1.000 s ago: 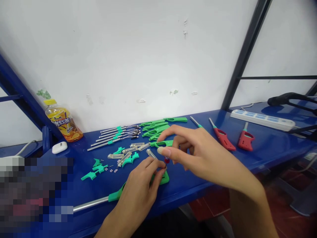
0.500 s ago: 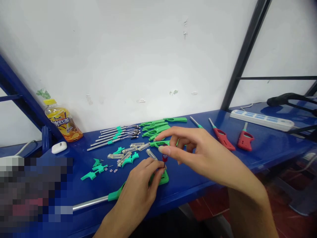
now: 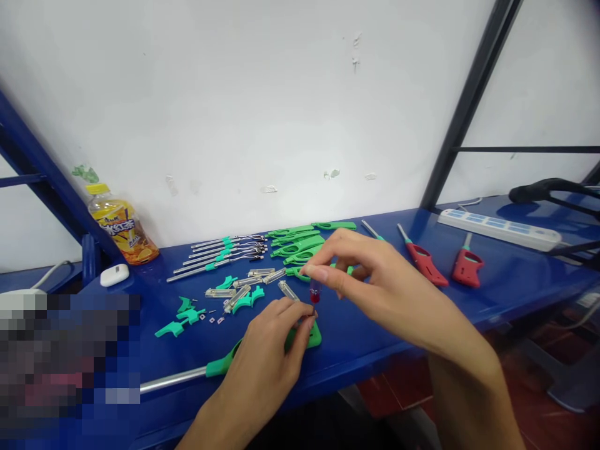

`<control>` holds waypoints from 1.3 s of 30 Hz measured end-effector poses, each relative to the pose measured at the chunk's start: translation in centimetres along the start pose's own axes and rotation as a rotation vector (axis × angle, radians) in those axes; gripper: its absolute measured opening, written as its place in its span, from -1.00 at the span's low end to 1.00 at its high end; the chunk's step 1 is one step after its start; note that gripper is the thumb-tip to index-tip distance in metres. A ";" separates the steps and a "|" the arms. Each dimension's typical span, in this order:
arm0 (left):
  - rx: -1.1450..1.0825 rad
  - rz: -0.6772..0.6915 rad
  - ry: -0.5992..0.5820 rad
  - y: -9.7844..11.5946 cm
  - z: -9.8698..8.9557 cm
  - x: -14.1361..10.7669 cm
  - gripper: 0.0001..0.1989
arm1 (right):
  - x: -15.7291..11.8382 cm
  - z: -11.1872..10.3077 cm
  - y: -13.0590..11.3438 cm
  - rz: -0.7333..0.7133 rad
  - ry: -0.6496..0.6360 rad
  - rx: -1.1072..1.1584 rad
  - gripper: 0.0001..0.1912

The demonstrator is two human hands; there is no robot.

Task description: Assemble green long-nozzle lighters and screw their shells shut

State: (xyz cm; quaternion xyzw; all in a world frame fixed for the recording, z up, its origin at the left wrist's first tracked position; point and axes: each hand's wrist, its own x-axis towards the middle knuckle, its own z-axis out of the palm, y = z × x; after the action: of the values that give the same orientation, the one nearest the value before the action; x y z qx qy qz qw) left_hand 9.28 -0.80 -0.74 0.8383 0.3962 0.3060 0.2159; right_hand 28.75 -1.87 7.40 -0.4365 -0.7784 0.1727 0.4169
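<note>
My left hand (image 3: 265, 350) lies closed over a green long-nosed lighter (image 3: 313, 338), keeping it flat on the blue table. The lighter's metal tube points left. Thumb and forefinger of that hand meet around the tip of a small screwdriver (image 3: 315, 292), and whether they pinch a screw is hidden. The screwdriver stands upright, with a red and clear handle. My right hand (image 3: 370, 275) pinches the top of this handle between thumb and forefinger; its other fingers are curled. Clear gas tanks (image 3: 240, 299) and teal triggers (image 3: 171, 329) lie behind my left hand.
Metal tubes with wires (image 3: 204, 270) and green lighter shells (image 3: 295, 244) lie in rows by the wall. Red lighters (image 3: 425, 264) and a white power strip (image 3: 499, 229) are at right. A drink bottle (image 3: 124, 228) and white case (image 3: 114, 275) stand left.
My right thumb and forefinger have come closer together on top of the screwdriver handle, and more of the handle shows below them. My left hand stays on the lighter. The view has shifted slightly.
</note>
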 end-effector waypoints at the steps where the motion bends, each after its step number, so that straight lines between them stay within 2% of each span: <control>1: 0.006 -0.004 0.002 0.0 0.0 0.0 -0.82 | 0.0 0.1 0.0 0.023 0.029 -0.018 -0.76; 3: 0.012 -0.008 -0.002 0.0 0.0 -0.1 -0.81 | 0.1 0.4 0.0 0.072 0.091 -0.067 -0.68; 5: -0.002 0.001 -0.007 0.0 0.1 -0.1 -0.80 | 0.1 0.5 -0.1 0.084 0.094 -0.078 -0.68; 8: -0.024 0.020 -0.002 0.1 0.0 -0.2 -0.77 | 0.1 0.3 -0.3 -0.001 -0.010 0.015 -0.85; 11: -0.001 0.004 -0.011 0.2 -0.1 -0.1 -0.76 | 0.3 0.2 -0.4 -0.047 -0.086 0.063 -0.83; 15: 0.004 -0.004 -0.015 0.1 -0.1 0.0 -0.77 | 0.6 0.5 -0.3 0.055 0.040 -0.047 -0.70; 17: 0.002 0.006 -0.014 0.0 0.0 0.1 -0.76 | 0.4 0.6 -0.2 0.061 0.072 -0.090 -0.70; 19: -0.001 0.013 -0.015 0.0 -0.1 0.0 -0.75 | 0.1 0.3 0.0 0.002 0.020 -0.057 -0.82; 22: 0.009 0.013 -0.014 0.0 -0.1 -0.1 -0.75 | -0.2 -0.2 0.2 -0.094 -0.117 0.029 -0.73; 23: 0.013 0.012 -0.015 0.0 -0.1 -0.1 -0.75 | -0.2 -0.3 0.2 -0.096 -0.127 0.032 -0.73; 26: 0.038 0.011 -0.016 -0.1 0.1 -0.2 -0.77 | 0.1 0.1 -0.2 0.010 -0.005 -0.066 -0.95; 29: 0.053 0.019 -0.018 -0.2 0.2 -0.1 -0.76 | 0.2 0.8 -0.5 0.108 0.088 -0.190 -0.72; 32: 0.039 0.025 -0.015 -0.2 0.2 0.0 -0.76 | -0.3 0.7 -0.2 0.020 0.046 -0.153 -0.72; 34: 0.048 0.022 -0.018 -0.2 0.1 0.0 -0.75 | -0.6 0.2 0.0 -0.051 -0.038 -0.061 -0.71; 36: 0.070 0.022 -0.024 -0.2 0.2 -0.1 -0.74 | -0.7 -0.2 0.1 -0.061 -0.090 0.004 -0.78; 39: 0.107 0.033 -0.019 -0.3 0.4 -0.1 -0.74 | -0.4 -0.2 -0.1 -0.006 0.013 -0.054 -0.96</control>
State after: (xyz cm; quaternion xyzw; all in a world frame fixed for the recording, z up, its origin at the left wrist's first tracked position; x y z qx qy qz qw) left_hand 9.36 -0.70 -1.24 0.8580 0.3961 0.2799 0.1694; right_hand 28.94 -2.26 7.35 -0.4463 -0.7814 0.1474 0.4106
